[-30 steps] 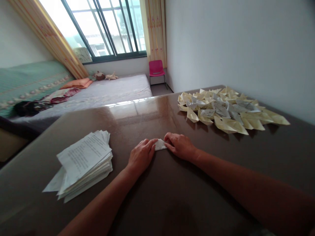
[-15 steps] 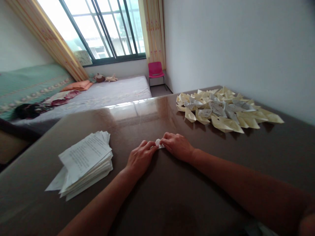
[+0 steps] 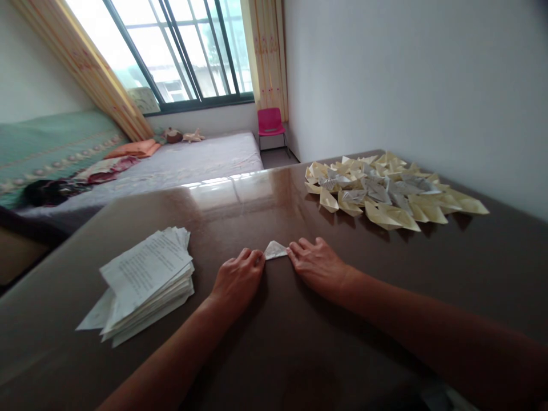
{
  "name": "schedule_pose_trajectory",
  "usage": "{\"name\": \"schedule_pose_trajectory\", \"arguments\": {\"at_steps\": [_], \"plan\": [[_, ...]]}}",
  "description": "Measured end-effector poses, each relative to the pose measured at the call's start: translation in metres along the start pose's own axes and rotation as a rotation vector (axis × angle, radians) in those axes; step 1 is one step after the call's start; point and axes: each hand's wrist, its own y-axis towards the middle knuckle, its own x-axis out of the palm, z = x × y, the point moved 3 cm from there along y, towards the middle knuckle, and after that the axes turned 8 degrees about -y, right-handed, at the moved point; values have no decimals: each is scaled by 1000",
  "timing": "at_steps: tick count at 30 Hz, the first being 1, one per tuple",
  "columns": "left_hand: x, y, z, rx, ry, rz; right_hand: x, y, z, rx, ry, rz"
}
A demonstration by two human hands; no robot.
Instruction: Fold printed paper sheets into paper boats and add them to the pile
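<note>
- White paper (image 3: 275, 250): small folded triangle, peak away, lying on the counter (image 3: 240, 214) between both hands.
- Left hand (image 3: 241, 275): fingers pinching its left corner.
- Right hand (image 3: 317, 264): pinching right corner.
- Step, by appearance: folding and creasing.
- Next move, in judgement: calls for even grip, edges aligned.
- Stack (image 3: 145, 268): printed sheets, counter's left.
- Boats (image 3: 387, 214): folded paper, far right.

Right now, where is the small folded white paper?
In the head view, the folded white paper lies mid-picture on the brown table, between the left hand and the right hand, right of the paper stack.
</note>
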Motion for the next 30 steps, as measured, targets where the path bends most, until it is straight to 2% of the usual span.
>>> {"name": "schedule_pose_trajectory", "arguments": {"at_steps": [9,13,18,25,30], "plan": [[-1,-2,0,12,-97,21,1,2,-4,-21,-4,-35],[4,-1,-5,-1,-162,120,1,5,6,-55,27,4],[16,2,-16,-139,-276,257,6,8,17,-32,100,46],[24,7,-23,-115,-456,259,10,11,16,41,150,84],[26,8,-24,-131,-472,300,10,12,20,54,160,73]]}}
